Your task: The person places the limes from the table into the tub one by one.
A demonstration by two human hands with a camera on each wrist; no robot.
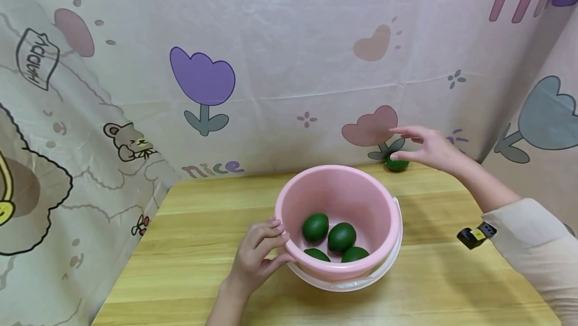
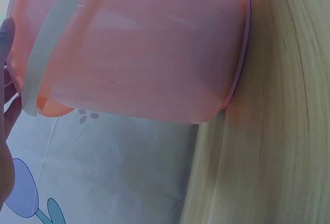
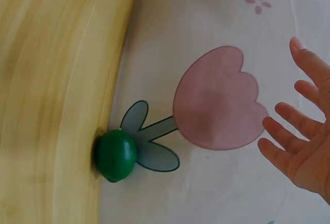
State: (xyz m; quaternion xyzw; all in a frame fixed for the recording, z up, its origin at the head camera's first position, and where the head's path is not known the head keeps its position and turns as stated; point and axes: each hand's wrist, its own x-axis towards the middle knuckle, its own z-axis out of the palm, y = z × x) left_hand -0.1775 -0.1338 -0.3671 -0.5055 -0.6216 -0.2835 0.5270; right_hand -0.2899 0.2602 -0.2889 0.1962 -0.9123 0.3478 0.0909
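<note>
A pink bucket stands upright on the table, with several dark green fruits, lime- or avocado-like, on its bottom. My left hand grips the bucket's left rim, thumb outside and fingertips over the edge. In the left wrist view the bucket's side fills most of the picture, and the left fingers show at its rim. Another green fruit lies at the table's back edge against the cloth. Above it my right hand hovers with fingers spread and holds nothing; the right wrist view shows the palm apart from the fruit.
The bucket's white handle hangs down around its front and right side. A wooden table lies under everything. Printed cloth with flowers and bears hangs behind and at both sides. A black device sits at the right wrist.
</note>
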